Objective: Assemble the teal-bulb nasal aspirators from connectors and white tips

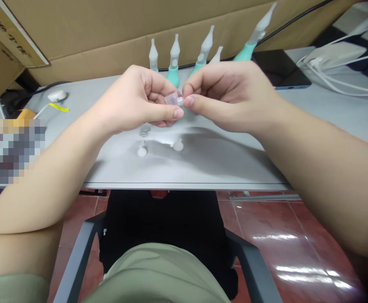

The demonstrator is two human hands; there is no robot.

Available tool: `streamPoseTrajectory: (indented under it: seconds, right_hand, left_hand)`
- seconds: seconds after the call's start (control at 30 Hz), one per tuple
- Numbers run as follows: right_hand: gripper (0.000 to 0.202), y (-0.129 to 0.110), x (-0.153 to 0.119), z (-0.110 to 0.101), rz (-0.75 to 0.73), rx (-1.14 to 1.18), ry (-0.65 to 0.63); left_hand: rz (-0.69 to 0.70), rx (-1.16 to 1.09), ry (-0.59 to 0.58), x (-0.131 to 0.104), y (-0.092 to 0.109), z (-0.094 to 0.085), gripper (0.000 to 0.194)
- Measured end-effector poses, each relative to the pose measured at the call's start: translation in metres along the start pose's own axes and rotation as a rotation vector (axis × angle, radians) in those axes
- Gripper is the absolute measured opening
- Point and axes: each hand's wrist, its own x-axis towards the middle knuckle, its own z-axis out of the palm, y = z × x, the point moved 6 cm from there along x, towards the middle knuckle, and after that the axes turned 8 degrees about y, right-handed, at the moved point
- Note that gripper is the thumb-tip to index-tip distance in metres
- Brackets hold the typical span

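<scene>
My left hand (142, 94) is closed around a small translucent plastic connector (172, 99), held just above the table between thumb and curled fingers. My right hand (231, 97) pinches its narrow end with thumb and forefinger. Just under my left hand lies another small clear plastic part (145, 129), partly covered by the fingers. Closer to the front edge are a white round piece (142, 151) and a second white round piece (178, 145). Behind my hands stand several nasal aspirators (173, 75) with mint-green bulbs and pale pointed tips; some bulbs are hidden by my hands.
Cardboard (98, 33) walls the back of the grey table (234, 164). At the right rear lies a dark phone or tablet (280, 67) beside white cables (326, 78). A white plug-like piece (57, 96) with a yellow-tagged cord sits on the left. Chair armrests flank my lap.
</scene>
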Motion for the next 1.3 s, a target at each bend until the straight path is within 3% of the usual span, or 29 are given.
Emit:
streamPoseTrajectory:
  seconds: [0.2,0.37,0.6,0.67,0.73,0.83,0.9,1.0,1.17,1.3]
  right_hand:
    - [0.041,0.000,0.001,0.005,0.098,0.052,-0.111]
    - [0.042,0.008,0.001,0.008,0.189,0.168,-0.090]
    - [0.048,0.014,0.005,0.004,0.340,0.312,-0.005]
    - [0.045,0.011,0.006,-0.004,0.327,0.237,0.031]
    - [0.034,0.007,0.006,-0.009,0.289,0.076,-0.015]
    - [0.016,0.005,0.002,-0.002,0.251,-0.209,-0.221]
    - [0.018,0.008,-0.002,0.006,0.256,-0.355,-0.351]
    - [0.022,0.013,-0.005,0.016,0.302,-0.486,-0.442]
    - [0.023,0.016,-0.004,0.022,0.305,-0.544,-0.476]
    - [0.022,0.015,-0.005,0.014,0.293,-0.434,-0.398]
  left_hand:
    - [0.060,0.086,-0.048,0.000,0.002,-0.001,0.023]
    - [0.071,0.078,-0.043,-0.002,0.007,0.000,0.028]
    - [0.112,0.182,0.015,-0.002,0.011,-0.007,0.012]
    - [0.125,0.228,0.029,0.000,0.010,-0.008,0.013]
    - [0.130,0.263,0.045,0.000,0.010,-0.009,0.017]
    - [0.145,0.327,0.073,0.000,0.011,-0.009,0.023]
    - [0.160,0.384,0.087,0.000,0.011,-0.009,0.025]
    - [0.174,0.434,0.105,0.001,0.009,-0.009,0.024]
    - [0.186,0.461,0.104,0.005,0.004,-0.007,0.023]
    - [0.151,0.522,0.136,0.007,0.001,-0.009,0.028]
